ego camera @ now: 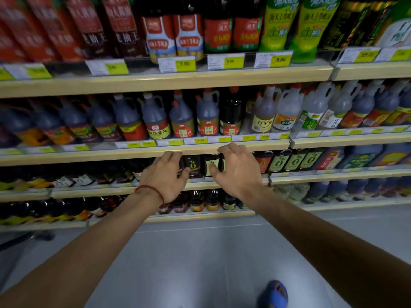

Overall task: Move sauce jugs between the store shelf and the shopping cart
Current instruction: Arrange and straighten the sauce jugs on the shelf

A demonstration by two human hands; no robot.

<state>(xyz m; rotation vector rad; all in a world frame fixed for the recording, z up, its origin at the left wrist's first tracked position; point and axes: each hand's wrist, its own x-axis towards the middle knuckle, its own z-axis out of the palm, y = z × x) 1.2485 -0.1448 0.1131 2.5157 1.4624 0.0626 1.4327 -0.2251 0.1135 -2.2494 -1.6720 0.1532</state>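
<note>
Rows of dark sauce jugs (182,117) with handles and red caps stand on the middle shelf (142,152) of the store rack. Both my arms reach forward toward the rack. My left hand (165,176), with a red string on its wrist, hovers in front of the shelf below, fingers loosely spread and holding nothing. My right hand (238,168) is beside it, fingers also spread and empty. Between the two hands, dark bottles with green labels (194,165) show on that lower shelf. No cart is in view.
Large red and green sauce bottles (278,25) fill the top shelf above yellow price tags (185,63). Pale vinegar jugs (287,112) stand to the right on the middle shelf. Lower shelves hold small dark bottles. Grey floor lies below, with a blue shoe (275,294) at the bottom.
</note>
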